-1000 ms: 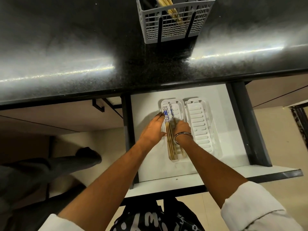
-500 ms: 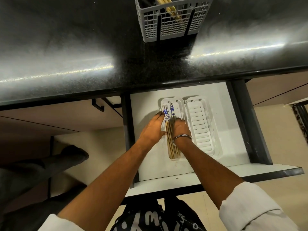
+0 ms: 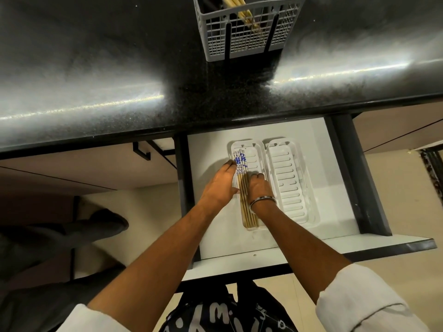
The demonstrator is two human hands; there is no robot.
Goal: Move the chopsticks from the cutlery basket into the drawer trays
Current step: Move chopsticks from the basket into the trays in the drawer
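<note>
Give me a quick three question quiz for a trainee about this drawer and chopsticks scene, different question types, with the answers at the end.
1. True or false: the chopsticks in the drawer lie in the right tray.
2. Multiple choice: where does the cutlery basket stand? A) inside the drawer B) on the dark countertop C) on the floor
3. Fill in: the left hand and the right hand rest on either side of the chopsticks, both over the ____ tray.

Key: 1 false, they lie in the left tray. 2 B. 3 left.
</note>
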